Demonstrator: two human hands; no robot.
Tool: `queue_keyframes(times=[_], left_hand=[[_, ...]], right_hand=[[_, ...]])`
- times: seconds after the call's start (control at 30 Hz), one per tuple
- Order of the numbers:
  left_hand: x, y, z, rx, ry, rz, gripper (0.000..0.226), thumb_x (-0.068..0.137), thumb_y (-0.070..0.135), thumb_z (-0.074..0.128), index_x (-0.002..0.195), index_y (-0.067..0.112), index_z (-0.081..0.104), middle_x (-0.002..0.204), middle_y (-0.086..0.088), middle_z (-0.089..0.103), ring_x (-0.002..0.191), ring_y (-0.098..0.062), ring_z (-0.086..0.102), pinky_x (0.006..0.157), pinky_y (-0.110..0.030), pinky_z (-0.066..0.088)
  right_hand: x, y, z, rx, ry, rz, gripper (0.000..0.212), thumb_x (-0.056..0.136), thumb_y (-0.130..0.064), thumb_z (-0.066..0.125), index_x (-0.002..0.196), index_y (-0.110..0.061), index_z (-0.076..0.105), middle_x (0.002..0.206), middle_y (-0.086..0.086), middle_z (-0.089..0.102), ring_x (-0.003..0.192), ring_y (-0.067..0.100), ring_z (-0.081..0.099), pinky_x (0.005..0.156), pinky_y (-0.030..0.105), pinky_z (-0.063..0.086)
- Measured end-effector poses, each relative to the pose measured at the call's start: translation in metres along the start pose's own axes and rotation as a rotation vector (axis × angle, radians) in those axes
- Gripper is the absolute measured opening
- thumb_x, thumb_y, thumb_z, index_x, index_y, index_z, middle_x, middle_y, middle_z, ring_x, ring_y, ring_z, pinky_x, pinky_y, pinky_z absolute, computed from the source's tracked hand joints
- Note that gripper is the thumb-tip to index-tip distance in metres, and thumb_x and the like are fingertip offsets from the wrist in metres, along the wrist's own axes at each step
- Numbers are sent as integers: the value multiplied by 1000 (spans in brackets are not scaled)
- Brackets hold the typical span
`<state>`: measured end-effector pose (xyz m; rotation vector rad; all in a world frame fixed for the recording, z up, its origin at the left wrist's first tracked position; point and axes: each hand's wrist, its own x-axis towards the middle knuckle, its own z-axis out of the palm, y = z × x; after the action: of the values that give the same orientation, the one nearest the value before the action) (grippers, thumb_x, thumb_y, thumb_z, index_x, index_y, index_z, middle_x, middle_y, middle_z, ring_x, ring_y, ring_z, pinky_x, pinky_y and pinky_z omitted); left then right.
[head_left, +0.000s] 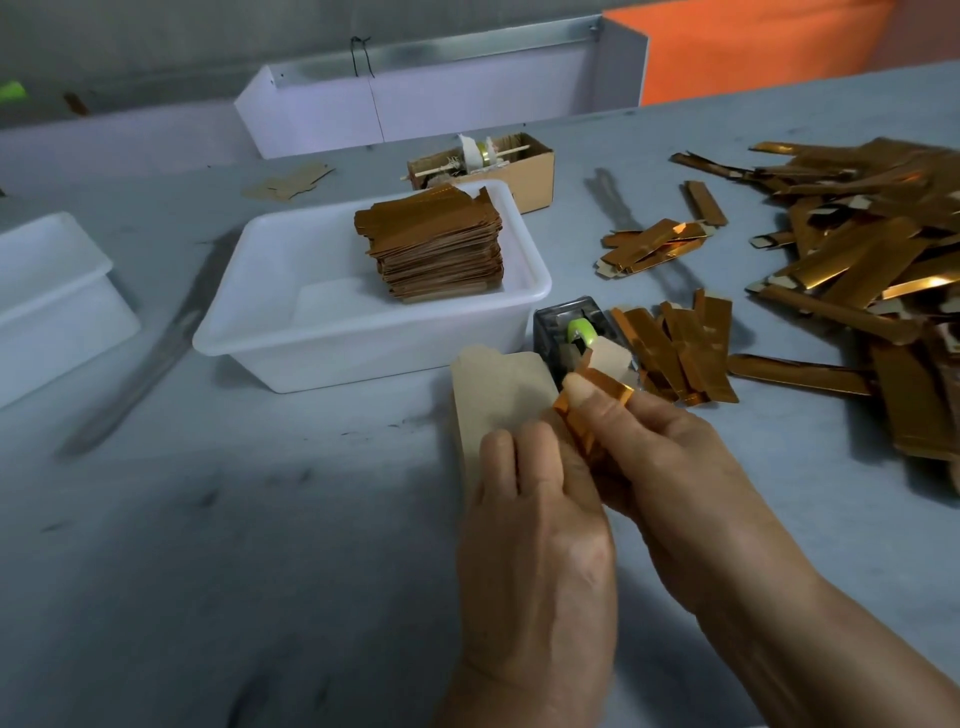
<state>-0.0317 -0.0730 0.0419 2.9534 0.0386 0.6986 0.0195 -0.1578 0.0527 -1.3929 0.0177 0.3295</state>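
Beside tape dispenser: left hand grips cardboard blank, right hand pinches its gold flap; fold seemingly half done, stack waiting.

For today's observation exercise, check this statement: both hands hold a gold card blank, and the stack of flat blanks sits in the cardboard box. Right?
One slip: the head view shows the stack of flat blanks in the white tub, not the cardboard box behind it. The left hand and right hand do hold the gold card blank.
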Motion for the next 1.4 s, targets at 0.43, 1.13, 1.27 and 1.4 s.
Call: queue_keyframes(times=[0.43, 1.13, 1.27, 1.4], left_hand=[[42, -30, -22, -1270, -435, -677, 4, 87, 15, 65, 87, 19, 67, 75, 4, 73, 65, -8, 70, 61, -20, 58], [40, -43, 7, -1308, -282, -916, 6, 89, 11, 63, 86, 11, 68, 69, -4, 61, 54, -10, 46, 43, -18, 37], [39, -41, 4, -1330, -331, -883, 7, 89, 12, 62, 91, 10, 68, 76, -7, 62, 58, -12, 47, 44, -17, 37], [38, -36, 1, -1366, -367, -837, 7, 91, 11, 60, 90, 10, 67, 76, -7, 63, 57, -11, 48, 41, -15, 37]], right_hand=[[23, -25, -12, -142, -52, 13, 18, 87, -33, 59, 73, -22, 63, 61, -3, 63, 67, 14, 63, 80, 40, 50], [41, 1, -45, -549, 173, 43, 19, 85, -29, 66, 74, -13, 67, 79, 4, 66, 76, 12, 59, 56, 21, 35], [42, 2, -48, -493, 184, 91, 20, 84, -30, 66, 78, -12, 68, 87, 8, 67, 85, 17, 59, 58, 24, 35], [45, 2, -49, -473, 167, 122, 15, 84, -28, 66, 78, -15, 68, 87, 5, 68, 90, 19, 60, 66, 27, 40]])
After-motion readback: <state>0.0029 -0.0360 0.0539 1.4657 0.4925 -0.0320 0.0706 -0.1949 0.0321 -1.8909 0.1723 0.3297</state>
